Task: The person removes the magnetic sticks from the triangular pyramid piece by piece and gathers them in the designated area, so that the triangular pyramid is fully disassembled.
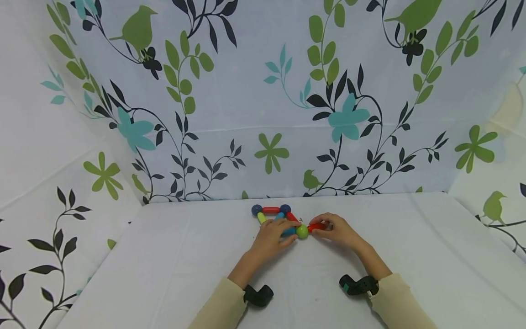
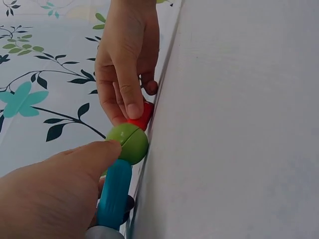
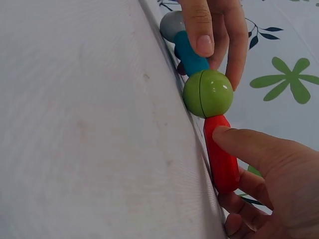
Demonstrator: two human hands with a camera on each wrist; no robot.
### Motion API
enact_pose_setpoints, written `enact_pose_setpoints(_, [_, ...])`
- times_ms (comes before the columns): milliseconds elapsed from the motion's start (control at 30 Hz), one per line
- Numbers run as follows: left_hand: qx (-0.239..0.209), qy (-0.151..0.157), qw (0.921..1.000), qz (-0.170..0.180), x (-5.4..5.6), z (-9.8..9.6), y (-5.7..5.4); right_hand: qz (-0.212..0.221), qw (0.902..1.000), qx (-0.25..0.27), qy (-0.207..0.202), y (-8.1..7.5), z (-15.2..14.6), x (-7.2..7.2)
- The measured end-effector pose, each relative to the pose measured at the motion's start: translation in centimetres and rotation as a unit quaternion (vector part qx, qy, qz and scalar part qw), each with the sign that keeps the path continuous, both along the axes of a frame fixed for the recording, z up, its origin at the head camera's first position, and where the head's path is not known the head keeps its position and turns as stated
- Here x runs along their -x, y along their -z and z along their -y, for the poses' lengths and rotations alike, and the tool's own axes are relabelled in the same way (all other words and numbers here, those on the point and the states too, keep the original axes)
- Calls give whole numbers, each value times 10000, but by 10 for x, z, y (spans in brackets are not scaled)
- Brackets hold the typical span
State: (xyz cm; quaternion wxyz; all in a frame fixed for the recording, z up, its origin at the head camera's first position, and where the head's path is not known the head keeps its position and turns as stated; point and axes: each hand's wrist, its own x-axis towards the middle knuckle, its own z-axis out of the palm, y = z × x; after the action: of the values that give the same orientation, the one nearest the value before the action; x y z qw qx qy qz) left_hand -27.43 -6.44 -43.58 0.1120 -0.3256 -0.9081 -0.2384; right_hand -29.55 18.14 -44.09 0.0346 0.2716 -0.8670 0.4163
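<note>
Several coloured rods and balls form a joined frame on the white table. My left hand [image 1: 269, 238] steadies it, thumb and fingers around the green ball [image 2: 128, 143] and the blue rod [image 2: 114, 195] joined to it. A grey ball [image 3: 172, 26] caps the other end of that rod, partly hidden by the left hand. My right hand [image 1: 340, 233] pinches a red rod [image 3: 222, 157] between thumb and fingers, and the rod's end meets the green ball on the right. Behind, two dark blue balls [image 1: 256, 209] are linked by another red rod [image 1: 271, 210].
A yellow-green rod [image 1: 261, 218] runs forward from the left dark blue ball, under the left hand. The white tabletop [image 1: 312, 274] spreads around the hands. A leaf-and-bird patterned cloth [image 1: 246, 100] hangs behind it. Dark wrist devices [image 1: 259, 296] sit at both cuffs.
</note>
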Motion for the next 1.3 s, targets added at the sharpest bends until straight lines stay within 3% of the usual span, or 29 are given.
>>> enact_pose_setpoints(167, [-144, -58, 9998, -106, -2, -2, 1, -383, 9984, -27, -419, 2, -1, 2])
enact_pose_setpoints(300, [-240, -99, 9996, -148, -2, -3, 2, -385, 9982, -85, -441, 3, -1, 3])
enact_pose_setpoints(800, [-398, -37, 9992, 65, -1, -3, 3, -509, 9981, -169, 298, 11, -1, 4])
enact_pose_setpoints(1033, [-715, -123, 9970, 287, -4, -1, -1, -173, 9984, -140, 518, 11, 1, 1])
enact_pose_setpoints(1300, [-941, -263, 9951, 165, -2, 3, -3, 74, 9974, -57, 719, 6, 3, -8])
